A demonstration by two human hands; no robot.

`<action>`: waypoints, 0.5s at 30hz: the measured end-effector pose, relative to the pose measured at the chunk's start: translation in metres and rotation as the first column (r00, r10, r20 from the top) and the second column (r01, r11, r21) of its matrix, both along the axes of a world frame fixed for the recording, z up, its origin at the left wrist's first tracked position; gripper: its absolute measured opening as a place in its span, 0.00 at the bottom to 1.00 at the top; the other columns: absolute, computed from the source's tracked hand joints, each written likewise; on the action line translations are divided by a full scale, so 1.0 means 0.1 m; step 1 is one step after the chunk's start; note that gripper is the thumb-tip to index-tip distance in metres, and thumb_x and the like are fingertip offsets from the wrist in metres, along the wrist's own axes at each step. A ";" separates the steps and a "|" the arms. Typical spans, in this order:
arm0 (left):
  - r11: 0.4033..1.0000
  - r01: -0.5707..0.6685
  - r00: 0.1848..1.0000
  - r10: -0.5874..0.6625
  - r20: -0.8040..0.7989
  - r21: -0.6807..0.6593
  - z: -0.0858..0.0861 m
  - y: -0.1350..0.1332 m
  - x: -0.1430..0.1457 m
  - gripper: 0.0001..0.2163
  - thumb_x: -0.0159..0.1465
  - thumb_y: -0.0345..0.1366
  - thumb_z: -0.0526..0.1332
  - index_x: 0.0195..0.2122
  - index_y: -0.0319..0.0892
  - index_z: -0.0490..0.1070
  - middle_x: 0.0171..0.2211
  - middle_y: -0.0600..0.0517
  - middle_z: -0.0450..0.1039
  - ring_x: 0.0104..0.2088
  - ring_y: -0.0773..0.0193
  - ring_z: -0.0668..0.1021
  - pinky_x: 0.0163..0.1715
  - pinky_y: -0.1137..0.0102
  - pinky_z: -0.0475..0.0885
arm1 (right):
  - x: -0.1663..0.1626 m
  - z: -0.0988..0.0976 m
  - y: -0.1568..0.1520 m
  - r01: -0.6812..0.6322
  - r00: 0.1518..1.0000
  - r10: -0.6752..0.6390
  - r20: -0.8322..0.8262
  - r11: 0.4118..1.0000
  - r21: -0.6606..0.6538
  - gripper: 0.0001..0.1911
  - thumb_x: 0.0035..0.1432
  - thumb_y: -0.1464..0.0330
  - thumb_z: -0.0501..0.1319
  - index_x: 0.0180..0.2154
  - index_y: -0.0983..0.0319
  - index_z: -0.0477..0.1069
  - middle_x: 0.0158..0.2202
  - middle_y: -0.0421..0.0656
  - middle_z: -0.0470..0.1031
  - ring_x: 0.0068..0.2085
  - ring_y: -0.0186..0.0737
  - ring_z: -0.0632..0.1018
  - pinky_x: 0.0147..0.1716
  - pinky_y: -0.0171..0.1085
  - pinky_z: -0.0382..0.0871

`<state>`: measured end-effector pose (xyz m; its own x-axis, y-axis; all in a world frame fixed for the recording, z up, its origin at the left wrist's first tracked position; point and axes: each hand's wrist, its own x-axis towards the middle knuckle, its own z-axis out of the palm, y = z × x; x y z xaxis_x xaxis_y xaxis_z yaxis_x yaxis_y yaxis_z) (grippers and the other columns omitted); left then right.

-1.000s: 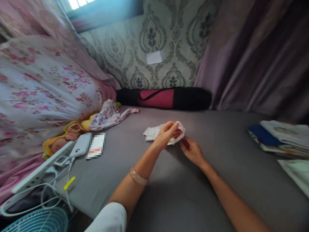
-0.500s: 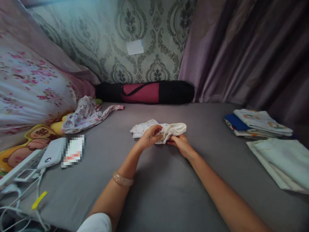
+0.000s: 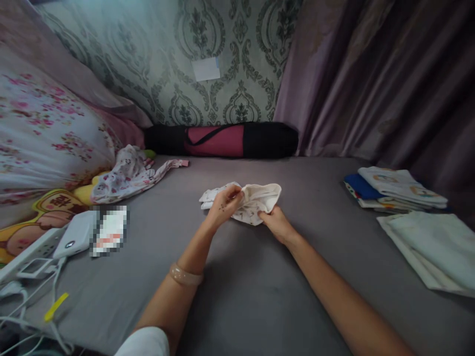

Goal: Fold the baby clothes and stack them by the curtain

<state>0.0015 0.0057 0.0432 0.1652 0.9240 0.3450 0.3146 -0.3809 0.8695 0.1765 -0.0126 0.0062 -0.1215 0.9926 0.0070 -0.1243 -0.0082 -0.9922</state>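
A small white garment with a fine speckled print (image 3: 249, 213) lies bunched in the middle of the grey sheet (image 3: 237, 277). Its pale edge at the right is lifted and spread into an opening. My left hand (image 3: 225, 205) grips the cloth near its middle, thumb and fingers pinched on it. At the opening's right edge, my right hand (image 3: 276, 222) pinches the fabric, thumb on top. The garment's left part rests folded on the sheet beyond my left hand. A beige bangle (image 3: 186, 275) circles my left wrist.
Folded clothes (image 3: 403, 188) and a pale folded cloth (image 3: 434, 247) lie at the right. A black and red long bag (image 3: 215, 142) lines the wall. At left are a crumpled printed garment (image 3: 128, 173), a white power bank (image 3: 77, 233), a power strip (image 3: 46, 243) and cables.
The garment's right edge has been raised and pulled wider, so its inside shows more. Both hands have shifted slightly while keeping hold of the cloth.
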 end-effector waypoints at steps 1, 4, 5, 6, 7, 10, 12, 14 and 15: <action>1.000 -0.022 0.999 0.021 0.037 0.007 0.06 -0.01 -0.02 0.09 0.63 0.42 0.57 0.33 0.41 0.68 0.26 0.55 0.68 0.27 0.69 0.69 0.26 0.75 0.63 | 0.02 0.01 0.02 0.010 1.000 -0.010 -0.002 1.000 -0.003 0.20 0.40 0.70 0.59 0.40 0.62 0.73 0.42 0.44 0.79 0.47 0.45 0.77 0.49 0.42 0.69; 0.998 -0.065 0.989 0.064 0.132 0.001 0.26 -0.08 -0.11 0.10 0.64 0.44 0.57 0.35 0.42 0.66 0.23 0.58 0.63 0.23 0.72 0.65 0.22 0.76 0.61 | 0.17 0.18 0.03 -0.020 1.000 0.020 -0.001 1.000 -0.001 0.22 0.38 0.72 0.57 0.40 0.62 0.73 0.39 0.43 0.79 0.44 0.44 0.78 0.42 0.37 0.71; 0.997 -0.078 0.986 0.078 0.150 -0.006 0.32 -0.11 -0.14 0.10 0.64 0.45 0.57 0.36 0.43 0.66 0.22 0.58 0.62 0.21 0.72 0.63 0.20 0.77 0.59 | 0.23 0.28 0.02 -0.043 0.999 0.043 0.004 0.999 -0.002 0.23 0.38 0.72 0.57 0.41 0.61 0.73 0.38 0.43 0.79 0.41 0.42 0.78 0.39 0.36 0.71; 0.996 -0.093 0.982 0.094 0.161 -0.012 0.38 -0.14 -0.17 0.10 0.64 0.46 0.57 0.37 0.44 0.65 0.21 0.59 0.60 0.19 0.73 0.61 0.19 0.77 0.56 | 0.29 0.40 0.00 -0.078 0.997 0.078 0.014 0.997 -0.010 0.24 0.39 0.72 0.58 0.43 0.61 0.72 0.37 0.42 0.79 0.38 0.41 0.78 0.34 0.34 0.71; 0.994 -0.109 0.980 0.110 0.168 -0.013 0.44 -0.17 -0.19 0.10 0.64 0.46 0.57 0.38 0.45 0.65 0.21 0.60 0.59 0.18 0.73 0.60 0.17 0.77 0.54 | 0.36 0.52 -0.04 -0.121 0.992 0.122 0.030 0.992 -0.023 0.24 0.40 0.71 0.59 0.44 0.61 0.72 0.35 0.42 0.79 0.33 0.39 0.78 0.30 0.33 0.70; 0.990 -0.138 0.974 0.129 0.188 0.036 0.62 -0.28 -0.22 0.09 0.64 0.45 0.58 0.39 0.46 0.66 0.20 0.60 0.58 0.17 0.73 0.58 0.16 0.76 0.51 | 0.54 0.84 -0.17 -0.235 0.966 0.239 0.102 0.971 -0.053 0.22 0.45 0.66 0.63 0.45 0.61 0.72 0.30 0.41 0.78 0.24 0.34 0.75 0.21 0.31 0.65; 0.982 -0.153 0.971 0.129 0.200 0.109 0.73 -0.36 -0.25 0.09 0.64 0.44 0.59 0.38 0.45 0.67 0.21 0.59 0.59 0.18 0.73 0.59 0.17 0.76 0.52 | 0.64 0.99 -0.24 -0.250 0.958 0.252 0.139 0.968 -0.031 0.22 0.48 0.60 0.65 0.45 0.61 0.73 0.31 0.43 0.78 0.26 0.35 0.76 0.22 0.31 0.67; 0.975 -0.157 0.974 0.126 0.190 0.160 0.82 -0.42 -0.29 0.09 0.62 0.43 0.62 0.36 0.44 0.68 0.22 0.58 0.61 0.20 0.73 0.61 0.18 0.77 0.55 | 0.71 1.06 -0.28 -0.240 0.955 0.236 0.180 0.971 0.001 0.23 0.50 0.56 0.65 0.46 0.60 0.73 0.34 0.44 0.78 0.30 0.38 0.78 0.26 0.33 0.70; 0.977 -0.141 0.978 0.114 0.172 0.159 0.85 -0.44 -0.31 0.09 0.61 0.42 0.63 0.35 0.43 0.68 0.23 0.58 0.62 0.21 0.73 0.62 0.19 0.77 0.56 | 0.74 1.07 -0.28 -0.236 0.951 0.227 0.211 0.972 0.017 0.23 0.50 0.55 0.65 0.46 0.60 0.73 0.35 0.44 0.79 0.33 0.40 0.79 0.28 0.34 0.72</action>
<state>-0.0300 -0.0384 0.1282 -0.0208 0.8596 0.5105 0.2311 -0.4927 0.8390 0.2510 -0.0407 0.1135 -0.3506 0.9365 -0.0020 0.0836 0.0292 -0.9961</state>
